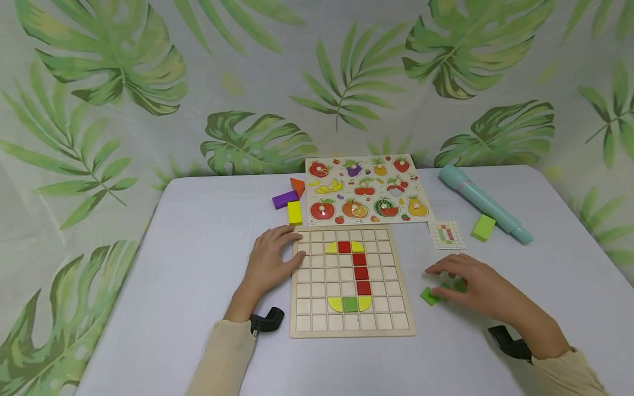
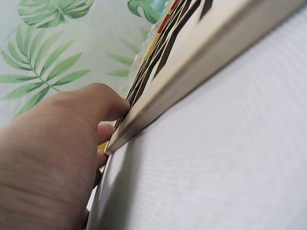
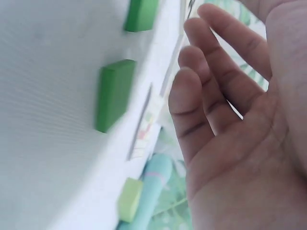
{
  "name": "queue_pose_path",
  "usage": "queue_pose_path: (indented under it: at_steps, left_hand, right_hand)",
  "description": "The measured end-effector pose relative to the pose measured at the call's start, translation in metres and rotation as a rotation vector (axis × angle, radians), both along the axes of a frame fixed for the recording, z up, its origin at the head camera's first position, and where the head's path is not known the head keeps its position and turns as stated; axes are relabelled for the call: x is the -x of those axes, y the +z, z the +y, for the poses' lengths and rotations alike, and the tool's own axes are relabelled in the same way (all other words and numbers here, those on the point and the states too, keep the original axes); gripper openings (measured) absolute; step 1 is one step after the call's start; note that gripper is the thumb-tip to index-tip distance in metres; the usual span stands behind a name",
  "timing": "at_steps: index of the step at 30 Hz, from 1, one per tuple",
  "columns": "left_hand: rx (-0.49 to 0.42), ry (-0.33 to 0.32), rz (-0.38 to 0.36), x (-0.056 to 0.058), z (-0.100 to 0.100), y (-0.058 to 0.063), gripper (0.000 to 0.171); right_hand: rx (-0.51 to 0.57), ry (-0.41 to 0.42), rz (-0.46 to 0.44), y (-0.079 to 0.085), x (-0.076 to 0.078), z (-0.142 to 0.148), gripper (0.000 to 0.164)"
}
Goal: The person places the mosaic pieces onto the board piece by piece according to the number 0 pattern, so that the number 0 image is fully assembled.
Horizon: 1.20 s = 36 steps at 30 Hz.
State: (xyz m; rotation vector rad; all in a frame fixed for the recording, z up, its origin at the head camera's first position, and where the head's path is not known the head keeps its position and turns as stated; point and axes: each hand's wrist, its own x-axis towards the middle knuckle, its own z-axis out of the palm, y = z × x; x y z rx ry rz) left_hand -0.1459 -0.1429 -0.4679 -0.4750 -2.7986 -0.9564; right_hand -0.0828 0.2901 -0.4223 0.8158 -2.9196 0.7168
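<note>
A square wooden grid board (image 1: 351, 333) lies flat on the white table. Set in its cells are red square tiles (image 1: 361, 273), yellow rounded corner pieces (image 1: 334, 304) and one green square (image 1: 350, 304). My left hand (image 1: 269, 261) rests against the board's left edge, thumb on the rim as the left wrist view shows, fingers loosely spread. To the right of the board, my right hand (image 1: 480, 283) hovers over loose green tiles (image 1: 428, 296), partly hiding them. In the right wrist view its fingers are relaxed around nothing, beside a green tile (image 3: 115, 96) on the cloth.
Behind the grid board lies a fruit puzzle board (image 1: 369, 223). Left of that sit yellow (image 1: 294, 213), purple (image 1: 284, 199) and orange (image 1: 297, 187) blocks. A small pattern card (image 1: 448, 235), a light green block (image 1: 483, 227) and a teal tube-shaped object (image 1: 485, 203) lie at the right.
</note>
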Motion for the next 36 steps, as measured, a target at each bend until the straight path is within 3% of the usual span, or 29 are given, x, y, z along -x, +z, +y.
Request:
queue_pose_path:
  at_steps: [8, 12, 30, 36]
  left_hand:
    - [0.009, -0.001, 0.011, -0.001, -0.001, 0.001, 0.036]
    - [0.001, -0.001, 0.009, 0.000, -0.001, 0.002, 0.036]
    - [0.017, -0.001, 0.018, 0.001, -0.001, -0.002, 0.036]
    - [0.012, -0.003, 0.014, 0.000, -0.001, -0.002, 0.036]
  right_hand:
    - [0.052, 0.054, -0.017, -0.021, -0.002, 0.002, 0.039]
    - [0.049, 0.053, 0.008, -0.020, -0.001, -0.001, 0.034]
    - [0.039, 0.024, -0.096, -0.007, -0.001, -0.006, 0.036]
    - [0.056, 0.028, -0.082, -0.006, 0.002, -0.009, 0.038]
